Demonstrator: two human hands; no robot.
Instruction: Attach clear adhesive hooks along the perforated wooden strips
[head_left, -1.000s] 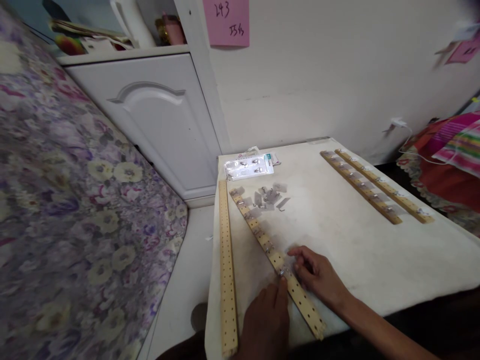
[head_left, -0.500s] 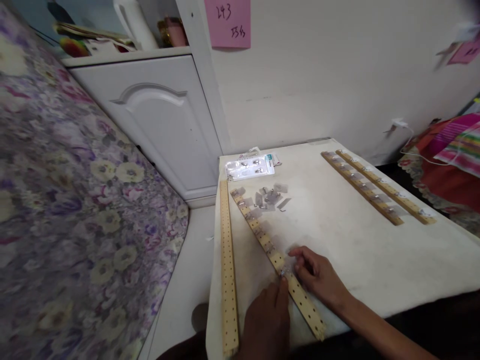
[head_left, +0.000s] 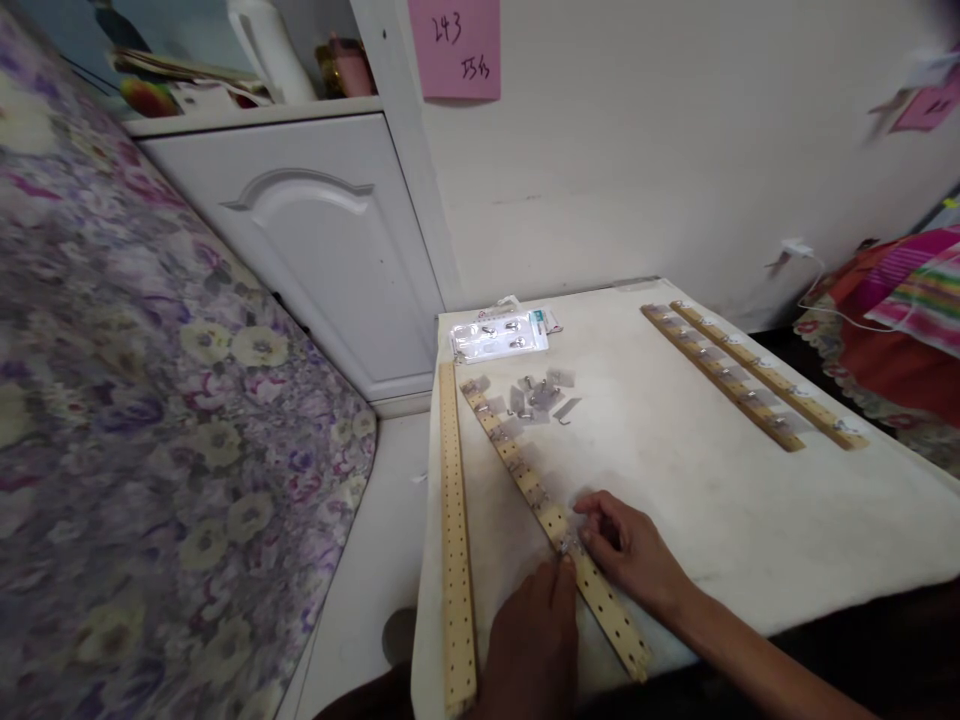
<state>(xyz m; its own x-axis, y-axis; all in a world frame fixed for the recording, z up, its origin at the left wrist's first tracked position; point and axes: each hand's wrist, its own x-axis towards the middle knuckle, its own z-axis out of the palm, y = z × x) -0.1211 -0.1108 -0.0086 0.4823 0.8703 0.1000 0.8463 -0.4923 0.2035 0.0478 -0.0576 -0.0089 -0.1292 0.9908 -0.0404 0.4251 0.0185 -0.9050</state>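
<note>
A narrow perforated wooden strip (head_left: 615, 622) lies slantwise on the table, with several clear-backed metal hooks (head_left: 516, 466) along its upper part. My left hand (head_left: 534, 632) comes from below, its fingertips pressed on another clear adhesive hook (head_left: 568, 541) on this strip. From the right, my right hand (head_left: 634, 556) bends its thumb and index finger around the clear edge of the same hook; the exact contact is hard to see. Loose hooks with clear backings (head_left: 541, 394) form a small pile beyond the hands.
A second perforated strip (head_left: 454, 530) lies along the table's left edge. Clear blister packaging (head_left: 499, 337) is at the back. Two strips bearing hooks, one nearer (head_left: 724, 375) and one farther right (head_left: 772, 375), lie on the right. A floral cloth (head_left: 187, 400) hangs at left.
My right thumb and index finger have shifted very slightly left, toward the hook. My left hand and the strip stay nearly as they were.
</note>
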